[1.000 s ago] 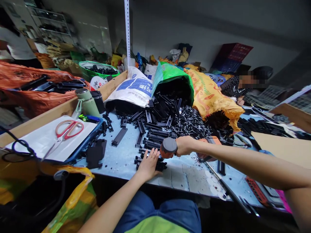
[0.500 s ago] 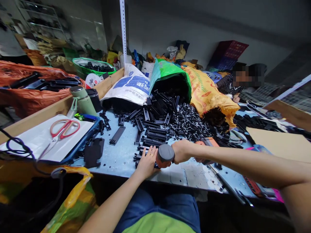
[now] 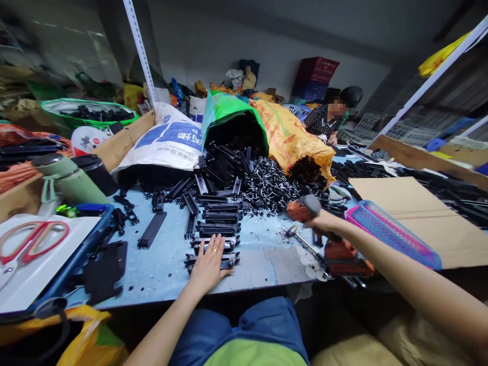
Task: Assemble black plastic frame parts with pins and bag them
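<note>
Head: power tool (image 3: 299, 209) in right grip (image 3: 322, 221)

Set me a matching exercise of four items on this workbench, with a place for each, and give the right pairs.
Column one:
1. scissors
2. power tool
3. left hand
4. green flask

Column two:
A. laid over black parts
B. beside a black cup
C. on a white sheet
D. in the right hand

Right pairs: 1-C, 2-D, 3-A, 4-B.
</note>
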{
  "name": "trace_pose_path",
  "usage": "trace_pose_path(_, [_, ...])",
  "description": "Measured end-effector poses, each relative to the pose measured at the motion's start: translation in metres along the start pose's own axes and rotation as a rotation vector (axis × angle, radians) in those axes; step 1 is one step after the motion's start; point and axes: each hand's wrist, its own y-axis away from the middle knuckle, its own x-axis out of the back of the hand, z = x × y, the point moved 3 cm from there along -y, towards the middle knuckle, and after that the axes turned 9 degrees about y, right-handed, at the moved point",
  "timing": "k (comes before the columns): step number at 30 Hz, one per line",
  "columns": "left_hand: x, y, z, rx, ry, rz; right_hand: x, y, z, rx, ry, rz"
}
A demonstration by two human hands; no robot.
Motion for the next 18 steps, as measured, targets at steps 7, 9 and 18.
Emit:
trace_pose_path(7, [0.0,-0.003,0.003,-0.016,0.033,-0.014,0.036,-0.031,0.081,-0.354,-0.011,0.136])
trace_pose_path(9, [0.005,-0.004,0.006,-0.029,0.044,-0.015,0.03,-0.038,0.085,-0.375,-0.013,0.138])
trace_pose_path(18, [0.04,0.057,-0.04,0.171,0.106,0.164,0.05,-0.034,0.047,-0.314,0.498,0.382])
